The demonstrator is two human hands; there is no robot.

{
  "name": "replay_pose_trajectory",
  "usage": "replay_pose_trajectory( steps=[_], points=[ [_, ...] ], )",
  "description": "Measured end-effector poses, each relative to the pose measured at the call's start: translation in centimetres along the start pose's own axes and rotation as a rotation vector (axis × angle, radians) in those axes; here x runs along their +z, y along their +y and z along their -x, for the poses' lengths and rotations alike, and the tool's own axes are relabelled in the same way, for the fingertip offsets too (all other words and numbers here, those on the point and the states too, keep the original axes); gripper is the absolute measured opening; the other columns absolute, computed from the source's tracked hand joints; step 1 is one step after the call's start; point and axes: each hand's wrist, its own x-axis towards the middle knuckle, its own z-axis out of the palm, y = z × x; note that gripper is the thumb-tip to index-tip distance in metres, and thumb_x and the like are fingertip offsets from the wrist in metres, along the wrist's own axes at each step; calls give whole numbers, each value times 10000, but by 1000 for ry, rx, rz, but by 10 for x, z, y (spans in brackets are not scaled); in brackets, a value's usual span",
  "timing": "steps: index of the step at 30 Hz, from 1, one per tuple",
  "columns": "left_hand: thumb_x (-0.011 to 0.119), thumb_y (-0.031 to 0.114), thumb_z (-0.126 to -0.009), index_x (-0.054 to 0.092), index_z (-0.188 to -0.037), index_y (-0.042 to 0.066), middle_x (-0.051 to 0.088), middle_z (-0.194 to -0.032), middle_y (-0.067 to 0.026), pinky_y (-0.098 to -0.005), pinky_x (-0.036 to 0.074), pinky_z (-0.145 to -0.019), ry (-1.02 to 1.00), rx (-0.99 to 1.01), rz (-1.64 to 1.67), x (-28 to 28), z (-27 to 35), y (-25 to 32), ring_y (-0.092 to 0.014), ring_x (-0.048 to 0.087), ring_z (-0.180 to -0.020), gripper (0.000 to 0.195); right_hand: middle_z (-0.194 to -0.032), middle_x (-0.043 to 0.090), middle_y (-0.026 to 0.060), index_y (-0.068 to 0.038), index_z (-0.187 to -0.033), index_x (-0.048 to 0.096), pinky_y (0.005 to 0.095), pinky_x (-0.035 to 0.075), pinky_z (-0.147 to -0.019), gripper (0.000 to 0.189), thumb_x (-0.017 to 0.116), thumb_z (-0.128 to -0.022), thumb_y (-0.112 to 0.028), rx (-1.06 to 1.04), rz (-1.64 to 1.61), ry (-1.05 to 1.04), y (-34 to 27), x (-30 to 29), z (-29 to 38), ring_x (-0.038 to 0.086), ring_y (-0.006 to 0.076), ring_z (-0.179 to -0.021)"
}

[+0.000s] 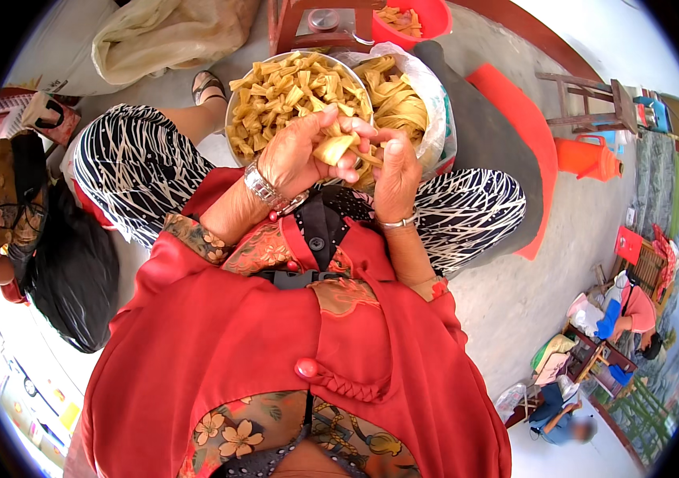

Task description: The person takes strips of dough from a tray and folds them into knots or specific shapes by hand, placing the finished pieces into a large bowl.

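Note:
A yellow strip [337, 149], which looks like tofu skin, is folded into a loop between my two hands. My left hand [297, 140], with a metal watch at its wrist, pinches the looped part. The fingers of my right hand [396, 170] grip the narrow tail of that strip. Just beyond my hands stands a round metal basin [229, 122], heaped with knotted yellow pieces [291, 89]. Beside it, long untied strips [402, 110] lie in a container lined with a clear plastic bag [435, 113]. My hands partly cover the near side of both.
A wooden stool [283, 27] and a red plastic basin [441, 27] stand beyond. A dark mat with red edging [540, 179] lies at right, near an orange jug [584, 158]. A black bag [76, 257] is at left. Two people [638, 308] sit far right.

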Motion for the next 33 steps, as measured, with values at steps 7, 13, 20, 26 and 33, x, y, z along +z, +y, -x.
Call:
replay_pose_trajectory(
  steps=[7,13,20,26,33],
  points=[
    [367,382,-980,564,-1082,-29,541,-944,-73,-282,436,-645,55,40,157,-16,8,17,-81,382,-562,467,-620,505,0,-7,-772,562,253,400,-543,303,580,-926,-267,-27,87,-57,-7,-6,12,457,90,-576],
    [358,526,-957,574,-1108,-25,553,-946,-87,-285,482,-578,199,119,-212,-5,10,23,-89,480,-596,611,-660,564,104,3,-832,620,295,426,-542,241,663,-857,-233,-107,207,-97,-7,3,4,537,210,-562],
    [462,528,-926,604,-1001,8,515,-606,-33,-206,379,-393,337,-17,-434,-12,14,23,-47,371,-403,543,-675,553,119,-5,-825,619,343,427,-546,199,658,-850,-198,-252,313,-117,0,5,1,546,281,-588],
    [643,251,-881,600,-942,55,505,-608,21,-180,322,-359,403,23,-429,-2,9,27,-19,330,-392,210,-692,554,128,1,-864,607,346,423,-544,261,595,-902,-257,-133,207,-193,-5,14,-4,559,258,-593],
    [601,136,-887,588,-954,63,379,-594,81,-179,284,-382,254,96,-235,-9,18,39,-13,283,-444,100,-644,549,105,31,-775,558,294,405,-529,332,548,-935,-259,-7,30,-415,-39,22,-20,514,166,-545]
  ],
)
